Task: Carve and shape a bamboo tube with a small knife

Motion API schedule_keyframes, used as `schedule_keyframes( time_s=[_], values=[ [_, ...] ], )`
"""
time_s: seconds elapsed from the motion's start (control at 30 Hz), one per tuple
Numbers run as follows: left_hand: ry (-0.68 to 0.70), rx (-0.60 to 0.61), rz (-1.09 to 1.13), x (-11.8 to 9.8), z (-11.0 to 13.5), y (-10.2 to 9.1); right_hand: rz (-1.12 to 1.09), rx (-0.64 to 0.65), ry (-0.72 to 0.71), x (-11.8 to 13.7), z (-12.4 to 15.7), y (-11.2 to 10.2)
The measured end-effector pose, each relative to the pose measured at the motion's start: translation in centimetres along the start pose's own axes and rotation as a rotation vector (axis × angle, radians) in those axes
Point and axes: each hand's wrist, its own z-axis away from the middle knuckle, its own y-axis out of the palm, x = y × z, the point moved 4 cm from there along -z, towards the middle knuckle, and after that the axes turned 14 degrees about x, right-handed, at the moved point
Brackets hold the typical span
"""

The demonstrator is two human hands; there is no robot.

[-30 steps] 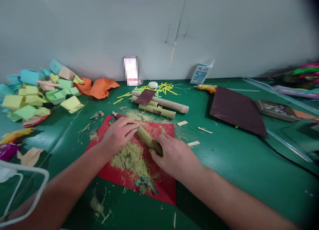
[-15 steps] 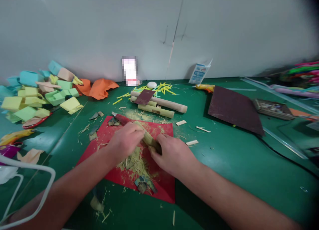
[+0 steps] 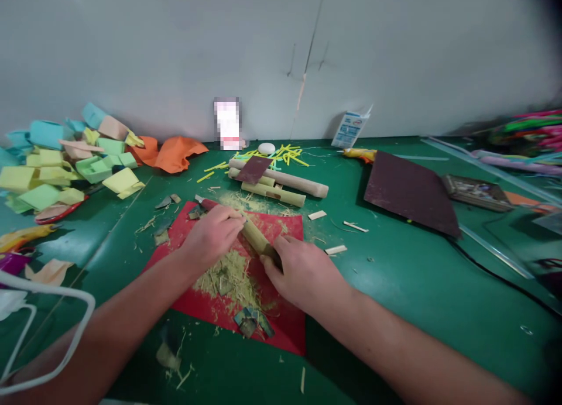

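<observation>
My left hand (image 3: 215, 232) is closed around a red-handled knife (image 3: 208, 205). The butt of its handle sticks out behind my fingers, and a small dark tip shows by my fingertips at the far end of a bamboo tube (image 3: 257, 235). That pale green tube lies slanted over a red sheet (image 3: 290, 329). My right hand (image 3: 302, 264) wraps round the tube's near end, thumb on the left side. Fine shavings (image 3: 230, 279) are heaped below the tube, and dark chips (image 3: 253, 322) lie near the sheet's front edge.
More bamboo tubes (image 3: 281, 179) lie behind the sheet, with a piece of dark sandpaper (image 3: 253, 170) on them. A larger dark sheet (image 3: 410, 191) and a tray (image 3: 478, 192) stand to the right. Folded paper boxes (image 3: 48, 171) pile up at left; a white wire frame (image 3: 83, 335) is near my left forearm.
My left hand has moved slightly up and back from the tube, leaving more of its far end in sight. My right hand keeps its grip on the near end.
</observation>
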Motion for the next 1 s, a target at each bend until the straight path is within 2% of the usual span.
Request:
schedule_keyframes(
  time_s=[0.07,0.17,0.3,0.47,0.6,0.73,0.87,1.0],
  values=[
    [0.009,0.020,0.014,-0.2,0.1,0.1,0.001,-0.006,-0.003,0.0,0.0,0.0],
    [0.049,0.120,0.051,-0.5,0.1,0.5,-0.011,-0.011,-0.026,0.0,0.0,0.1],
    [-0.010,0.015,0.036,0.1,0.0,0.0,0.002,-0.001,-0.011,-0.1,-0.1,0.1],
    [0.068,0.099,0.043,-0.3,-0.1,0.1,-0.006,0.006,-0.021,0.0,-0.1,0.0],
    [0.007,-0.015,0.001,0.2,0.1,-0.3,0.000,0.026,-0.008,0.0,0.0,0.0],
    [0.075,0.088,0.016,-0.1,0.1,0.3,0.007,0.027,-0.029,0.0,0.0,0.0],
    [0.007,0.013,-0.040,0.5,0.0,-0.2,0.018,0.030,-0.025,0.0,-0.1,0.0],
    [0.095,0.076,-0.015,0.6,-0.1,0.0,0.027,0.029,-0.033,0.1,-0.1,0.1]
  ],
)
